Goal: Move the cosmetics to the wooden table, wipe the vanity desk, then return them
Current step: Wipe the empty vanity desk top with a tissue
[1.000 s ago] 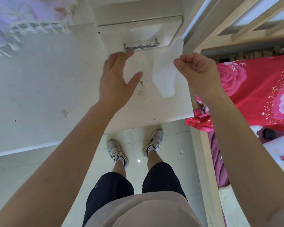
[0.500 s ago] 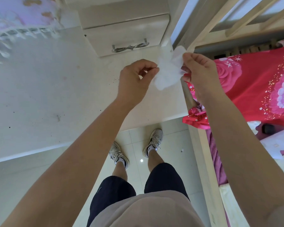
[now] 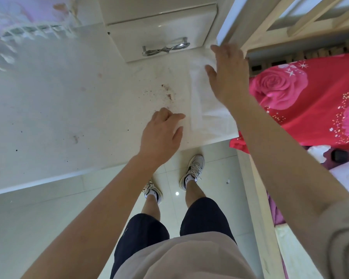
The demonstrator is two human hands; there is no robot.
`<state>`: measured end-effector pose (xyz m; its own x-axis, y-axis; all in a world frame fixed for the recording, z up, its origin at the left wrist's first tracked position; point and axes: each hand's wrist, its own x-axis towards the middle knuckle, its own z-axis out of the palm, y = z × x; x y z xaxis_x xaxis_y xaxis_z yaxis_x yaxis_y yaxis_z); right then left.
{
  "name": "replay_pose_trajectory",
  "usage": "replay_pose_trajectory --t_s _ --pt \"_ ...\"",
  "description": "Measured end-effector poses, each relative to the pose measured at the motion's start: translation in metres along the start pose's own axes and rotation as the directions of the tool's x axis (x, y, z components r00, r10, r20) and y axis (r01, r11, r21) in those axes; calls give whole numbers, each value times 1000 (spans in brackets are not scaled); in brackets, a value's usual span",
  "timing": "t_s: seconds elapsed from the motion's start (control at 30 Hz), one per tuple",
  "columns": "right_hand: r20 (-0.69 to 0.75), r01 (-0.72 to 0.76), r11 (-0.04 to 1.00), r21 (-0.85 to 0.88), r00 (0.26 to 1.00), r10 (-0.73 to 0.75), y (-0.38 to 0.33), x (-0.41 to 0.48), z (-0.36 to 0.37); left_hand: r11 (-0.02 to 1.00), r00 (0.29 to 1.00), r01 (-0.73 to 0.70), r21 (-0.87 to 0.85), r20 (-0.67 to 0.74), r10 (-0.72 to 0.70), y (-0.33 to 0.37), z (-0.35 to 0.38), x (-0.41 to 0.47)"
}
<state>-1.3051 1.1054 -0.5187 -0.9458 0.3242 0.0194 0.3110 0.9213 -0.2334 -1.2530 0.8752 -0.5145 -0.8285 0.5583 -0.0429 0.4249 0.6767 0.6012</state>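
Both grips were released. I saw the right grip [image 3: 228, 77] lying flat, fingers straight, pressing a white wipe [image 3: 199, 101] onto the far right end of the vanity surface [image 3: 69, 107]. The left grip [image 3: 161, 135] rested nearer, fingers relaxed and holding nothing, its fingertips down at the wipe's near left edge; I could not tell whether they touched it. The wipe lay spread along the surface's right edge. Just left of it sat a patch of brown specks [image 3: 167, 91]. Beyond, at the far side, a white drawer [image 3: 159, 31] showed a silver handle [image 3: 165, 48]. Red rose-printed bedding [image 3: 310, 101] lay to the right, and white sneakers [image 3: 193, 170] stood on the tiled floor [image 3: 48, 218] below.
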Motion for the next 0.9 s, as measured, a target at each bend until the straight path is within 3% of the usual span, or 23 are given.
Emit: replay_pose_trajectory --t_s 0.13,0.23,0.33,0.5,0.6,0.67,0.73,0.8,0.9 --pt "-141 1 992 127 990 18 -15 -52 27 991 975 108 80 -201 -90 -36 -25 -8" --pt "36 -53 996 68 998 50 -24 -83 47 946 946 253 201 -257 -198 -79 -46 -18" --pt "54 -110 992 57 993 107 -46 -79 60 885 895 406 227 -293 -335 -117 -69 -33" --pt "70 100 994 48 992 -104 -134 -68 81 788 797 582 200 -331 -505 -158 -100 -51" --pt "100 268 960 76 956 -275 -173 -66 94 785 815 571 242 -278 -507 -166 -109 -55" --pt "80 320 926 202 936 -341 -186 -62 95 782 819 569 254 -263 -510 -167 -111 -55" --pt "-2 240 862 447 964 -267 -186 -59 85 770 808 583 259 -286 -515 -166 -112 -53" --pt "-60 96 740 666 995 -76 -169 -56 62 762 792 597 251 -333 -512 -166 -110 -50" --pt "-154 -68 699 712 956 250 -123 -41 27 769 795 584 260 -375 -477 -168 -104 -50"
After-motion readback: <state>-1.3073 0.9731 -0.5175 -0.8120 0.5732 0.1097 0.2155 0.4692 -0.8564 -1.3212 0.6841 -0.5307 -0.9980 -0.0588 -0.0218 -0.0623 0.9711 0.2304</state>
